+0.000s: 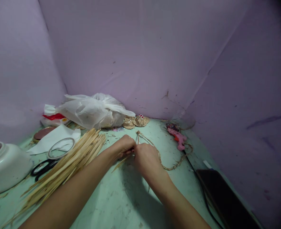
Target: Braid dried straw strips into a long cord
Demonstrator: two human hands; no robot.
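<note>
My left hand and my right hand meet over the middle of the table, fingers closed around the working end of a thin braided cord of dried fibre. From my hands the cord rises to a small loop, then curves right and back along the tabletop. A loose strand end sticks out below my left hand. The fingertips are mostly hidden behind the hands. Left of my left forearm lies a bundle of dry straw-coloured strips.
Black-handled scissors, a ring, white paper and a white pot stand left. Behind are a plastic bag and woven coasters. Right: a pink glue gun, its cable and a dark flat object.
</note>
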